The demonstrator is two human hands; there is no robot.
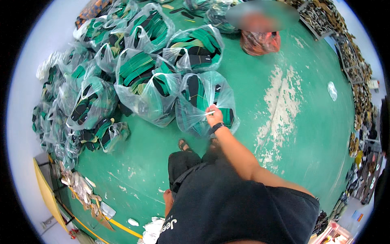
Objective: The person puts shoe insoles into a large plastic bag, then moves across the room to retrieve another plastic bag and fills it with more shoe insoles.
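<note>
My right hand [214, 116] grasps the gathered plastic of 1 clear bag [193, 116] on the green floor [321, 118], just right of the heaped bags [144, 87]. I cannot tell whether my left hand [168, 197] is clenched.

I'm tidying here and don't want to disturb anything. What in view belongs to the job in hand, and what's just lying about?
In the job:
- right hand, gripping the clear bag
- black and green pieces inside it
- probably the similar filled bags beside it

Seemingly lying about:
- crumpled white plastic at right
- small white scrap at lower left
</note>
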